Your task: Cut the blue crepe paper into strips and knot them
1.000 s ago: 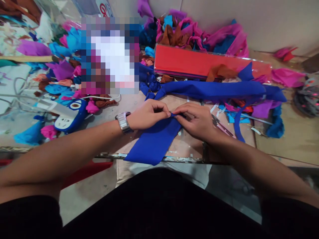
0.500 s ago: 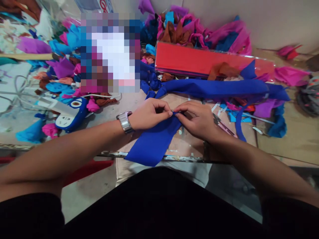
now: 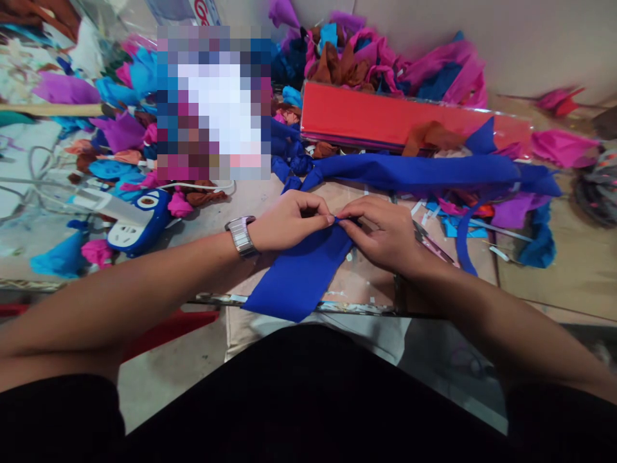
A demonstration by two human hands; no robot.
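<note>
A strip of blue crepe-like paper or cloth [image 3: 299, 276] hangs from between my hands, its lower end reaching past the table's front edge. With thumb and fingers pinched, my left hand [image 3: 294, 220] grips the strip's gathered upper end. My right hand [image 3: 380, 231] pinches the same end from the other side, its fingertips almost touching the left ones. What lies right between the fingertips is hidden. Behind the hands a long folded blue strip [image 3: 419, 172] lies across the table. A pair of scissors [image 3: 436, 246], partly covered, rests beside my right hand.
Red sheets in a clear wrapper [image 3: 357, 112] lie at the back, before a heap of pink, brown and blue pieces [image 3: 357, 58]. A blue and white power strip [image 3: 137, 225] with a plugged-in adapter stands left. Coloured bundles [image 3: 118, 132] crowd the left side. A blurred phone-like patch covers part.
</note>
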